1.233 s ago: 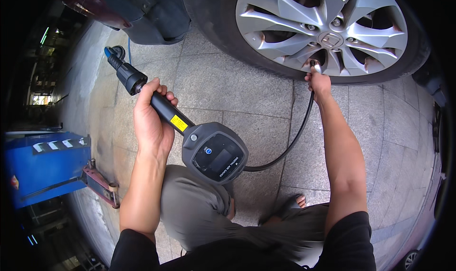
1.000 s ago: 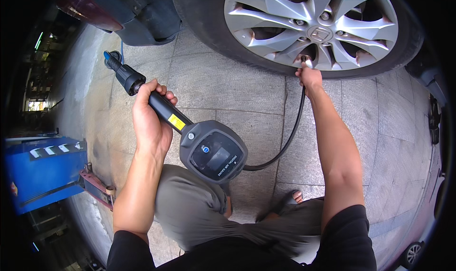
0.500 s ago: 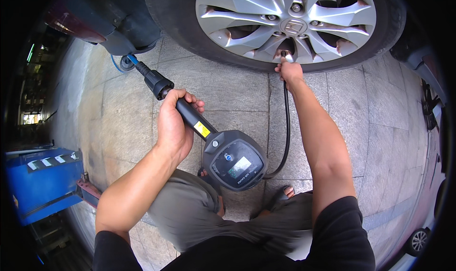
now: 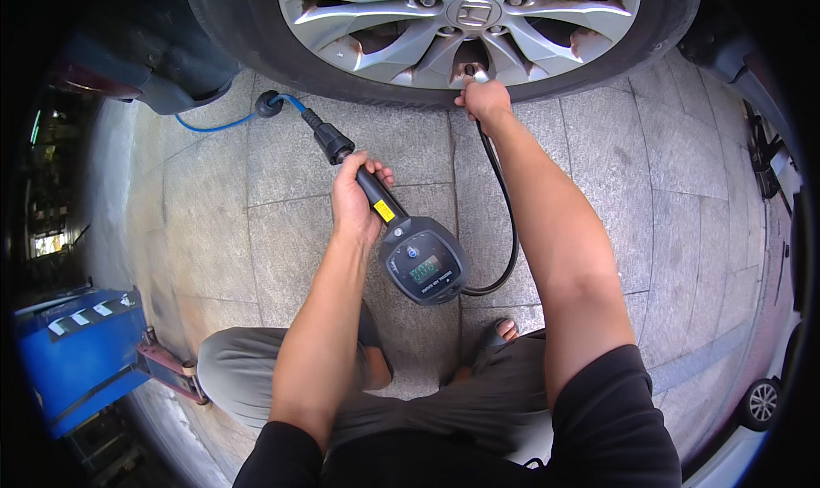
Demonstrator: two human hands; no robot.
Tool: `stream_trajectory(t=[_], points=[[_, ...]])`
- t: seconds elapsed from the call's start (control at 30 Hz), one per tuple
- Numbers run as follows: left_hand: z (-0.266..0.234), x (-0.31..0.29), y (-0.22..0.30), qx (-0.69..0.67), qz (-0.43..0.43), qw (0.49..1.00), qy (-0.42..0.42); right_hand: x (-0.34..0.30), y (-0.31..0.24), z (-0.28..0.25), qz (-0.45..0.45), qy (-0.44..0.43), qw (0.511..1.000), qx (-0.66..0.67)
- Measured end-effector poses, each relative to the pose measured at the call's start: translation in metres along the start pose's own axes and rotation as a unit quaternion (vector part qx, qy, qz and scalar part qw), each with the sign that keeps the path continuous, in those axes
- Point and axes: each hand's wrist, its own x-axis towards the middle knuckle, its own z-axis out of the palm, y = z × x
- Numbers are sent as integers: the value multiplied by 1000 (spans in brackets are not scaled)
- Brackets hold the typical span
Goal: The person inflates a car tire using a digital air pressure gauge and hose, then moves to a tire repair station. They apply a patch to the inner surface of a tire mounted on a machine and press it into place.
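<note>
My left hand (image 4: 353, 202) is wrapped round the black handle of a digital tire inflator gauge (image 4: 424, 270), its screen lit and facing up. A yellow label (image 4: 384, 210) shows on the handle below my fingers. From the gauge's lower end a thin black hose (image 4: 515, 223) curves up to my right hand (image 4: 485, 103). The fingers of that hand pinch the hose's end fitting (image 4: 469, 79) at the lower edge of the silver alloy wheel (image 4: 410, 56). My fingers partly hide the fitting, and its seat on the valve cannot be made out.
A black tire (image 4: 256, 65) surrounds the wheel. A blue air line (image 4: 205, 130) runs from beside the dark bumper (image 4: 171, 82) to the handle's black connector (image 4: 331, 142). Stone paving (image 4: 205, 223) lies underneath. A blue cabinet (image 4: 81, 351) and a reddish jack-like metal part (image 4: 171, 364) stand at left.
My left hand has carried the gauge rightward and farther from me, and green digits now show on its screen. The view has shifted, while my right hand stays at the wheel's lower edge.
</note>
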Motion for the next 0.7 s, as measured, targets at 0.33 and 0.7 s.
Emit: stream_trajectory(t=[0.33, 0.7], points=[[5, 1, -46, 11, 26, 1000, -2, 0, -1, -4, -20, 11, 996, -88], [7, -4, -41, 20, 25, 999, 20, -1, -7, -7, -11, 28, 992, -120]])
